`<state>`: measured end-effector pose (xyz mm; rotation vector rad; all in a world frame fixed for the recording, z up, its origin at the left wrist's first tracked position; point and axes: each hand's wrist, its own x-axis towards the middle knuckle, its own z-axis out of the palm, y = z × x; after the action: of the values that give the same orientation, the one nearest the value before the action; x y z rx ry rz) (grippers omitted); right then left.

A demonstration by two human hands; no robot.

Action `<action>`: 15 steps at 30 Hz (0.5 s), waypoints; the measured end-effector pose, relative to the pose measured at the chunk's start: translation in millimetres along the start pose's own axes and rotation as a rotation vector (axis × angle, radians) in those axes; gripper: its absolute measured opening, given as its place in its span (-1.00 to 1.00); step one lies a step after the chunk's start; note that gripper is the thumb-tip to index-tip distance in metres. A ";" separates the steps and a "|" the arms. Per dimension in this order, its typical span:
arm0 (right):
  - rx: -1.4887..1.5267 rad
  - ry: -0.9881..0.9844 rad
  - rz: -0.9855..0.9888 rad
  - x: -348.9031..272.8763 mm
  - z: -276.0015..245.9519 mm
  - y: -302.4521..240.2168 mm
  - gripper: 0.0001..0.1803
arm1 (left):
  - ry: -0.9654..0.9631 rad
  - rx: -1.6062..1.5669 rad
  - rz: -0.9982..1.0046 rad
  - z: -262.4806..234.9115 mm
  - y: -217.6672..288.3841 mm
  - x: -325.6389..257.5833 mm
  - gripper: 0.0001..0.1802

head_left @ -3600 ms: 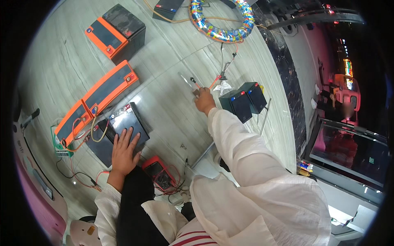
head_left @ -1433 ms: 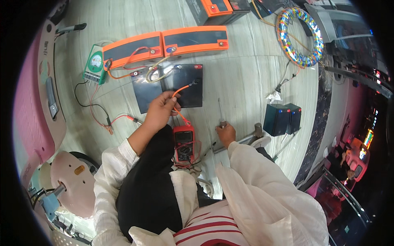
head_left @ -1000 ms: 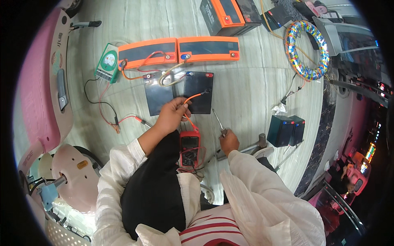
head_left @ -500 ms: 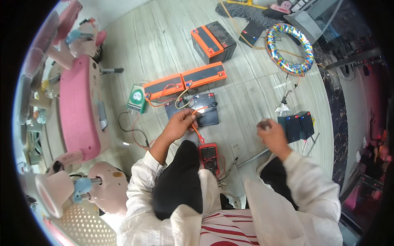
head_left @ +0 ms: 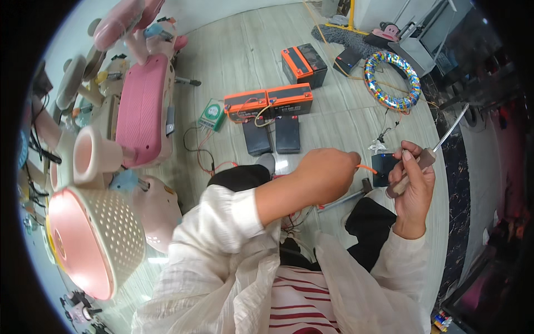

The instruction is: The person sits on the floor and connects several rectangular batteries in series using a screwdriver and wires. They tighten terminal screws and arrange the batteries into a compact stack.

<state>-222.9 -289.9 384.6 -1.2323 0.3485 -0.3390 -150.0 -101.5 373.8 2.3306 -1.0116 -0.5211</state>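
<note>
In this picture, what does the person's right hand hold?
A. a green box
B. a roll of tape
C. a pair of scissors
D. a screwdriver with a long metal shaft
D: the right hand is closed around the handle of a screwdriver, whose thin metal shaft points up and to the right, while the left hand pinches an orange wire.

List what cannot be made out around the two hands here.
Head view only:
- Orange wire: its near end is hidden inside the left hand.
- Screwdriver: most of the handle is covered by the right hand.
- Small black battery: partly behind both hands.
- Meter: hidden behind the left forearm.
</note>
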 end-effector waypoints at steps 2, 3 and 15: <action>-0.050 0.051 -0.001 2.5 3.1 4.1 -0.79 | 0.016 -0.023 -0.075 29.6 -8.5 12.6 -0.80; -0.073 0.075 0.006 4.8 6.3 7.0 -0.79 | -0.023 0.020 -0.083 36.6 -16.0 12.5 -0.80; -0.219 -0.022 0.029 14.5 22.9 21.6 -0.85 | -0.325 0.288 -0.027 59.8 -45.0 47.8 -0.79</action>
<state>-198.6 -270.3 369.7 -1.4426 0.3922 -0.2671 -127.0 -131.1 293.3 2.5681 -1.2766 -0.8339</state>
